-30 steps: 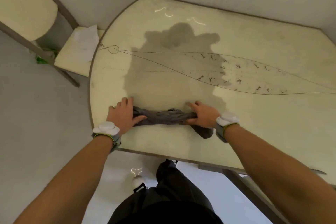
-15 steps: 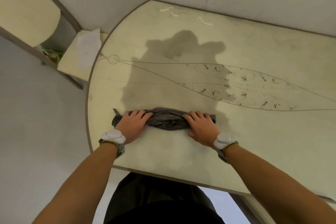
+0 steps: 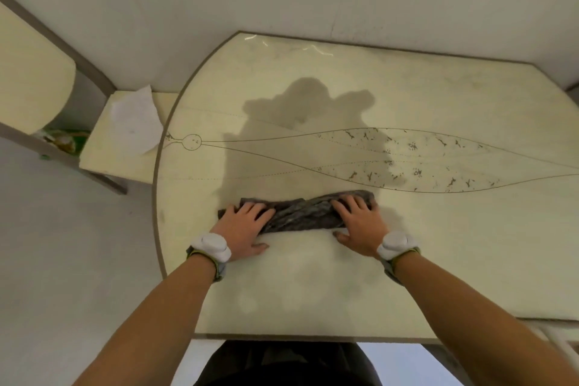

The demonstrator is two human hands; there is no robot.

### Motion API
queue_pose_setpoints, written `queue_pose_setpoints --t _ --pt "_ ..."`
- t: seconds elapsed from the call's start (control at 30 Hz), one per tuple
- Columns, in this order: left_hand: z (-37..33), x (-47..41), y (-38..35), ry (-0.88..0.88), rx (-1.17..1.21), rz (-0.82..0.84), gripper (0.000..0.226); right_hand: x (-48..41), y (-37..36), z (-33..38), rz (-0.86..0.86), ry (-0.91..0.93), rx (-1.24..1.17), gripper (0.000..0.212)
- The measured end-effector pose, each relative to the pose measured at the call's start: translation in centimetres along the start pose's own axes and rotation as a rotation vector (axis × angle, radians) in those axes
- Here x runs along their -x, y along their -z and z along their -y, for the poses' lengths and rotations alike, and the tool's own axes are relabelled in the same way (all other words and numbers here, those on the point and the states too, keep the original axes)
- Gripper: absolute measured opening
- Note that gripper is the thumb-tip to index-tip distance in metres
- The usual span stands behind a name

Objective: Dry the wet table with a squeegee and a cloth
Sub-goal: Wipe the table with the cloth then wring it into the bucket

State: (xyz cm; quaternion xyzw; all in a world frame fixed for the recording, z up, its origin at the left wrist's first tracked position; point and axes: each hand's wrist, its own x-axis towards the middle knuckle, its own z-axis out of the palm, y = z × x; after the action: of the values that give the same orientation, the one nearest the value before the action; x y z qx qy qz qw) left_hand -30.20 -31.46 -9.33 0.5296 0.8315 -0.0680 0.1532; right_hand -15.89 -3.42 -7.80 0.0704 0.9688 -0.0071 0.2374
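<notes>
A: Both palms are down on the cloth [image 3: 300, 213] — it's bunched into a long dark roll lying crosswise on the table [image 3: 313, 298], about mid-depth and nearer the curved left edge than the right.

B: And nothing clutched. The left hand [image 3: 242, 227] lies flat over the roll's left end, fingers straight and spread, thumb on the tabletop at the near side. The right hand [image 3: 360, 224] mirrors it on the right end. That's pressing, not grasping.

A: So where does the job stand?

B: I'd call it partway through the cloth stage. The strip between the roll and the near edge looks matt, with a few pale blotches [image 3: 250, 301] — dried streaks or a thin film, hard to say from this angle.

A: And beyond the roll?

B: Bright glints [image 3: 316, 52] along the far edge by the wall, which I read as water not yet reached. The big dark shape [image 3: 297, 141] mid-table is the person's shadow, not a puddle.

A: Any squeegee?

B: None in shot. What's left, by my judgement, is the far half and most of the right side.

A: Off to the left there's a chair [image 3: 31, 72] with a sheet of paper [image 3: 134, 122] on its seat, just beside the table's curve.
</notes>
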Motion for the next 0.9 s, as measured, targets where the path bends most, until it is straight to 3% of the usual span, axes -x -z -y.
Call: queue_pose_setpoints --t 0.13,0.2,0.27,0.33,0.37,0.43,0.5,0.53,0.6,0.67,0.77,0.83,0.9 --pt "0.2 -1.1 0.3 0.028 0.029 -0.029 0.060 -1.5 1.4 0.3 -0.022 -0.032 -0.008 0.056" --pt "0.8 -2.4 2.1 0.048 0.275 -0.062 0.050 -2.8 3.3 -0.9 0.033 -0.042 -0.178 0.050" --pt "2.0 -4.1 4.0 0.142 0.534 -0.011 0.046 -4.3 5.5 -2.6 0.166 -0.081 -0.356 0.047" --pt "3.4 -5.4 5.3 0.247 0.697 0.034 0.049 -5.5 6.7 -4.0 0.177 -0.122 -0.415 0.042" --pt "3.9 -5.9 5.7 0.299 0.690 0.013 0.049 -5.9 7.1 -4.5 0.113 -0.135 -0.385 0.041" --pt "4.6 -6.3 6.0 0.380 0.433 -0.168 0.043 -6.0 7.1 -5.0 -0.127 -0.104 -0.234 0.042" --pt "4.4 -6.3 5.7 0.314 0.195 -0.361 0.037 -5.7 5.8 -5.0 -0.262 0.047 -0.132 0.047" --pt "4.1 -6.3 5.3 0.223 0.139 -0.367 0.040 -5.4 4.8 -4.8 -0.232 0.124 -0.087 0.055" --pt "3.4 -6.2 4.2 0.069 0.085 -0.190 0.053 -5.0 2.7 -4.3 -0.092 0.174 0.001 0.076" --pt "2.9 -6.4 3.0 0.070 0.092 0.010 0.064 -5.3 1.5 -4.1 -0.016 0.140 0.038 0.085" --pt "2.8 -7.7 3.0 0.125 0.060 0.042 0.065 -7.0 2.7 -4.5 -0.052 0.145 0.015 0.060" --pt "2.6 -8.2 3.6 0.150 0.006 -0.007 0.059 -7.9 4.5 -4.6 -0.002 0.140 -0.204 0.042" --pt "2.8 -9.2 4.7 0.170 0.143 -0.046 0.047 -9.1 7.0 -5.5 0.112 0.086 -0.446 0.032"
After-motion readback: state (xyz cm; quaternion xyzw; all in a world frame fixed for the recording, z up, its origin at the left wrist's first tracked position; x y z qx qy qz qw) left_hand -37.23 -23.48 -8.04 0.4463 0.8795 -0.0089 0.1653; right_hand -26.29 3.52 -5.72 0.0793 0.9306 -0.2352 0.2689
